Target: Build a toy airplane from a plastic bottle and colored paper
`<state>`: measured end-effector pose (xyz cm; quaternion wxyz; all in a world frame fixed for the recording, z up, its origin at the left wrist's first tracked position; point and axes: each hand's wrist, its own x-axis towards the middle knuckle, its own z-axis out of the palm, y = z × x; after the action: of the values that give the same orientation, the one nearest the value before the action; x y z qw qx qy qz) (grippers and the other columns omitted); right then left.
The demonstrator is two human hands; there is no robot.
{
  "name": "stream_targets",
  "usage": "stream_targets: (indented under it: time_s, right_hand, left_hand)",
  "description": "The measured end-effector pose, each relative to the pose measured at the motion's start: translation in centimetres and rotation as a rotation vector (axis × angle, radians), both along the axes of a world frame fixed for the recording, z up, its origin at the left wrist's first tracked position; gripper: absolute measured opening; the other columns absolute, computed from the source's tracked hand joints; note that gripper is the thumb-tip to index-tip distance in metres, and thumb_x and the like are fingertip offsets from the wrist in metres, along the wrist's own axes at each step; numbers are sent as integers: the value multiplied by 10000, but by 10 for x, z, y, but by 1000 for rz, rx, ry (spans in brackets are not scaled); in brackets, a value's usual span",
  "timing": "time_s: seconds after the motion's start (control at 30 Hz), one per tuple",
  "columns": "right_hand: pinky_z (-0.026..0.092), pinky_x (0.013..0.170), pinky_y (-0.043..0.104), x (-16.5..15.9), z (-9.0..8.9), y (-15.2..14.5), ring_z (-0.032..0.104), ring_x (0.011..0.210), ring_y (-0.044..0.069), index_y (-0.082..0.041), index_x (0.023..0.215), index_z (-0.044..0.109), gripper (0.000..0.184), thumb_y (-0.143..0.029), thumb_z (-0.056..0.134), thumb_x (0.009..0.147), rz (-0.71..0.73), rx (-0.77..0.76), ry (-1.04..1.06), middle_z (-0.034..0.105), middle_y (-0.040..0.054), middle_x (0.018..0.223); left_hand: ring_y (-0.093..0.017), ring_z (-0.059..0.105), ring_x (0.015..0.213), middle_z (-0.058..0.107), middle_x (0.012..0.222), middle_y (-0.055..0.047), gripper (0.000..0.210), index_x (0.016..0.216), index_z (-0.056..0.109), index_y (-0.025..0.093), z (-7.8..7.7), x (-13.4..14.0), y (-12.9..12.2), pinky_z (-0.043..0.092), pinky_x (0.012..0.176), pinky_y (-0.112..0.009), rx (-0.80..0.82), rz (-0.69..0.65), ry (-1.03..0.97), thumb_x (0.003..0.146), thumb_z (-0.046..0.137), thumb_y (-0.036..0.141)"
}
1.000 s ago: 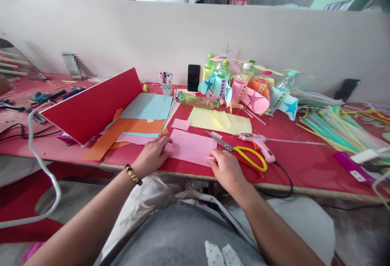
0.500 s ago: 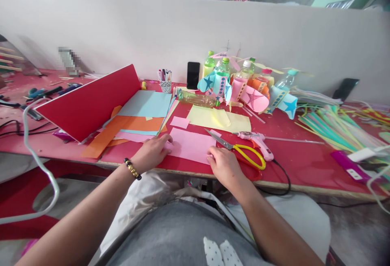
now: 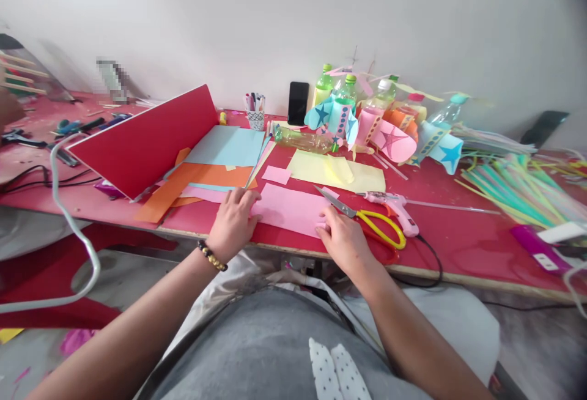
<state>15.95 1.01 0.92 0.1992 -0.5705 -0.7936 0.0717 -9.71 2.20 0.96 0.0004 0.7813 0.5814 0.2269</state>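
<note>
A pink paper sheet lies near the table's front edge, between my two hands. My left hand is at its left edge, fingers bent and apart, with the fingertips by the paper. At the right edge, my right hand has its thumb and fingers closed on the paper. Scissors with yellow handles lie beside my right hand, their blades pointing toward the pink sheet. Behind the sheet are a small pink paper piece and pale yellow paper.
A pink glue gun with a black cord lies right of the scissors. Decorated bottles stand at the back, near a phone and a pen cup. Left are orange paper, blue paper and a red board.
The camera view has shifted, tilting slightly downward. My left hand's fingers have moved a little at the paper's left edge. My right hand stays at the right edge.
</note>
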Motion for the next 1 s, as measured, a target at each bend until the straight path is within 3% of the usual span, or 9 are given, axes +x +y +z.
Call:
stream_targets:
  time_s: [0.1, 0.17, 0.27, 0.37, 0.53, 1.0]
  right_hand:
    - [425, 690, 267, 0, -2, -1, 647, 767, 197, -178, 1033, 553, 248, -133, 665, 816, 2, 13, 31, 683, 39, 822]
    - [426, 698, 269, 0, -3, -2, 645, 775, 199, -176, 1008, 556, 227, -128, 665, 815, 3, 21, 38, 677, 39, 818]
    - [421, 703, 270, -1, -4, -2, 643, 788, 200, -180, 986, 556, 198, -117, 648, 822, 14, 38, 44, 676, 41, 837]
    - [411, 700, 272, -1, -5, -2, 639, 800, 204, -185, 977, 554, 179, -107, 627, 833, 19, 44, 36, 681, 42, 861]
    - [394, 699, 277, -1, -6, -2, 628, 809, 205, -195, 952, 561, 149, -92, 592, 849, 19, 29, 6, 678, 32, 854]
    - [392, 726, 271, -1, -3, -2, 588, 788, 190, -187, 855, 611, 100, -99, 566, 872, 50, 29, -8, 663, 31, 823]
  left_hand:
    - [-247, 539, 1027, 616, 1111, -94, 320, 1035, 646, 192, -4, 10, -14, 447, 939, -402, 45, -157, 76, 874, 392, 84]
    - [-229, 554, 1019, 637, 1125, -90, 382, 1106, 647, 181, -5, 15, -22, 468, 930, -377, 16, -240, 100, 887, 356, 65]
    - [-254, 511, 1150, 592, 1248, -118, 416, 1323, 535, 157, -6, 20, -34, 434, 1015, -414, 5, -263, 153, 936, 382, 166]
    - [-309, 391, 1310, 490, 1392, -131, 489, 1418, 445, 191, -10, 23, -43, 334, 1106, -503, -5, -308, 207, 948, 443, 324]
    - [-370, 304, 1370, 332, 1519, -120, 518, 1438, 421, 293, -16, 23, -46, 320, 1093, -563, -11, -292, 231, 931, 474, 380]
    - [-381, 302, 1365, 336, 1511, -133, 505, 1424, 434, 328, -11, 26, -48, 309, 1076, -576, -16, -294, 258, 926, 478, 399]
